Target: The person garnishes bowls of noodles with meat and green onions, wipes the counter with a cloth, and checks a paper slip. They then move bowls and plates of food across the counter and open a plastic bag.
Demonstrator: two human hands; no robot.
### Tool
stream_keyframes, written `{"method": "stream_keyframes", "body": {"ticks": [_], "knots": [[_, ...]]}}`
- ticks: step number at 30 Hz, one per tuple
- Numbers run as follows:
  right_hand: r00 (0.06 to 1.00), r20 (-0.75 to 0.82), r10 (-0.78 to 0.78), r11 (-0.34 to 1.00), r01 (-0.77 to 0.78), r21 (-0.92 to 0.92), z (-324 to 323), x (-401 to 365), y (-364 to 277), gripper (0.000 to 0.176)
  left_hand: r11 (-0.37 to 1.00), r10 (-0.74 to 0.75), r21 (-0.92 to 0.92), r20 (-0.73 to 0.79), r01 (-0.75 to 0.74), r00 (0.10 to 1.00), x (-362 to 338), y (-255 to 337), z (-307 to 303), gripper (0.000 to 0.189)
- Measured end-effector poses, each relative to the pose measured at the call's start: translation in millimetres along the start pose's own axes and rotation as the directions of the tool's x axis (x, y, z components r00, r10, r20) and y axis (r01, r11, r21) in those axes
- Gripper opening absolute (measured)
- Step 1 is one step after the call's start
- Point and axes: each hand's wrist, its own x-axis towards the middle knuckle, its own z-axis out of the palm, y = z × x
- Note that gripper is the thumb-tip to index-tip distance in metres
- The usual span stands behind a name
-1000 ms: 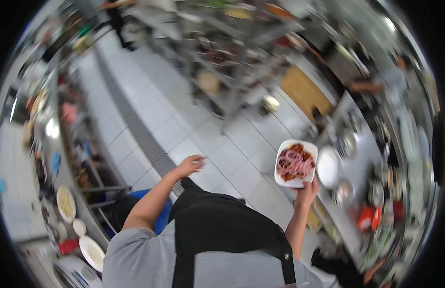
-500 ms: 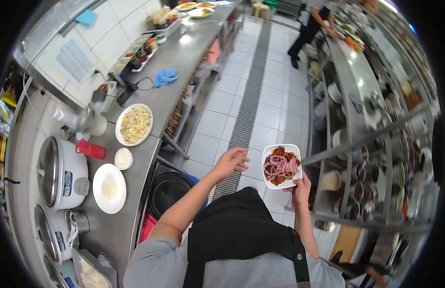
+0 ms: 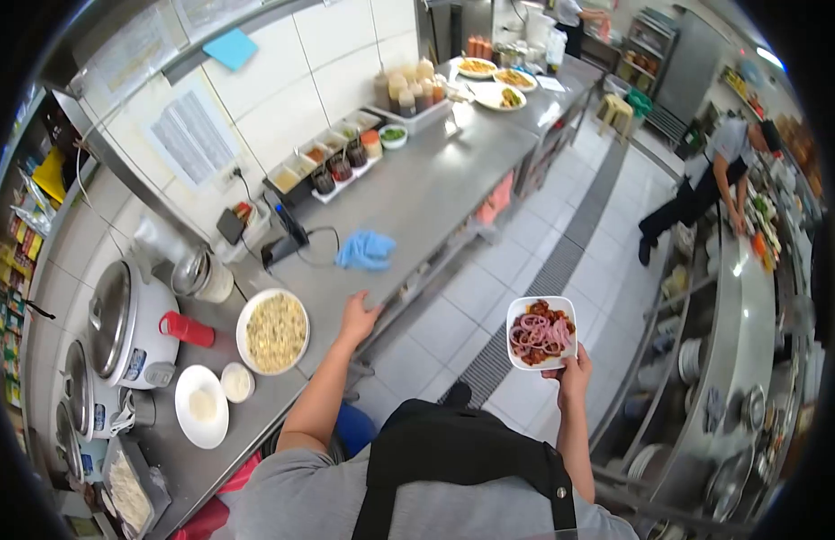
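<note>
My right hand [image 3: 574, 373] grips the near right corner of a square white bowl [image 3: 516, 358], held level over the floor. Inside it are dark reddish-brown glazed pieces topped with pink onion rings [image 3: 539, 333]. My left hand [image 3: 359, 319] is empty, its fingers loosely apart, by the edge of the steel counter [image 3: 417, 193]. Closest to that hand are an oval dish of pale yellow chopped food [image 3: 273, 331] and a crumpled blue cloth [image 3: 366, 250].
Rice cookers [image 3: 134, 333], a red cup [image 3: 187, 328] and an oval white plate [image 3: 201, 432] line the left. Filled plates [image 3: 500, 96] stand at the counter's far end. A co-worker [image 3: 719, 180] stands at the right-hand counter. A drain grate [image 3: 561, 261] runs along the floor.
My body and view have turned left toward the counter. My left hand has moved left to the counter edge. The bowl stays in my right hand.
</note>
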Motion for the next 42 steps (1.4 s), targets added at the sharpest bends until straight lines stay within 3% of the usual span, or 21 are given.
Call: {"method": "stream_keyframes", "body": {"ticks": [2, 3, 6, 9, 12, 15, 18, 21, 23, 30, 32, 34, 37, 40, 42], "knots": [[1.000, 0.026, 0.013, 0.999, -0.012, -0.037, 11.5, 54.8, -20.5, 0.048, 0.979, 0.107, 0.186, -0.148, -0.078, 0.983, 42.2, 7.0, -7.7, 0.056], [0.999, 0.046, 0.018, 0.998, -0.016, -0.056, 16.1, 80.2, -29.4, 0.048, 0.996, 0.009, 0.087, -0.189, 0.008, 0.982, 56.4, 18.5, -11.8, 0.056], [0.993, 0.109, 0.046, 0.995, -0.036, -0.090, 33.6, 151.7, -53.2, 0.047, 0.953, 0.040, 0.301, -0.277, 0.047, 0.960, 107.7, 4.1, -8.6, 0.055], [0.984, 0.170, 0.061, 0.995, -0.046, -0.093, 71.2, 219.8, -76.9, 0.044, 0.963, -0.030, 0.234, -0.391, 0.131, 0.920, 146.8, 15.3, 10.2, 0.051], [0.959, 0.268, 0.090, 0.989, -0.053, -0.141, 106.9, 297.6, -81.5, 0.043, 0.867, -0.016, 0.477, -0.256, 0.141, 0.967, 200.1, -14.8, 44.1, 0.043], [0.934, 0.335, 0.122, 0.981, -0.061, -0.186, 147.0, 375.6, -86.4, 0.043, 0.904, -0.087, 0.368, -0.345, 0.220, 0.935, 242.7, 28.0, 71.7, 0.032], [0.913, 0.374, 0.165, 0.975, -0.092, -0.204, 194.0, 445.3, -98.0, 0.046, 0.910, -0.004, 0.372, -0.436, 0.185, 0.900, 298.9, 47.6, 97.3, 0.024], [0.870, 0.421, 0.256, 0.955, -0.160, -0.249, 225.8, 509.5, -97.1, 0.046, 0.891, -0.055, 0.401, -0.367, 0.212, 0.929, 358.5, 72.4, 108.6, 0.018], [0.860, 0.434, 0.268, 0.953, -0.169, -0.253, 244.1, 554.3, -87.6, 0.043, 0.887, -0.099, 0.373, -0.421, 0.271, 0.902, 403.1, 87.5, 121.2, 0.018], [0.790, 0.459, 0.407, 0.904, -0.275, -0.328, 308.8, 666.3, -66.7, 0.040, 0.829, 0.024, 0.442, -0.640, 0.343, 0.768, 502.1, 68.8, 160.9, 0.016], [0.741, 0.533, 0.408, 0.908, -0.269, -0.321, 329.1, 695.1, -54.2, 0.040, 0.814, 0.203, 0.488, -0.748, 0.316, 0.632, 505.2, 53.2, 172.2, 0.014], [0.657, 0.581, 0.480, 0.875, -0.309, -0.374, 344.8, 715.9, -57.1, 0.046, 0.880, 0.004, 0.326, -0.733, 0.345, 0.680, 500.1, 36.8, 171.1, 0.017], [0.478, 0.722, 0.500, 0.852, -0.422, -0.310, 363.7, 756.8, -27.5, 0.056, 0.834, -0.278, 0.123, -0.749, 0.538, 0.601, 484.4, 73.7, 173.3, 0.016], [0.266, 0.768, 0.582, 0.805, -0.322, -0.499, 366.4, 796.4, -45.3, 0.064, 0.825, -0.196, 0.135, -0.843, 0.549, 0.501, 471.5, 91.1, 194.2, 0.011], [0.336, 0.762, 0.554, 0.832, -0.208, -0.514, 362.5, 827.6, -38.7, 0.067, 0.789, -0.219, 0.108, -0.871, 0.605, 0.440, 472.0, 113.2, 208.1, 0.006]]}}
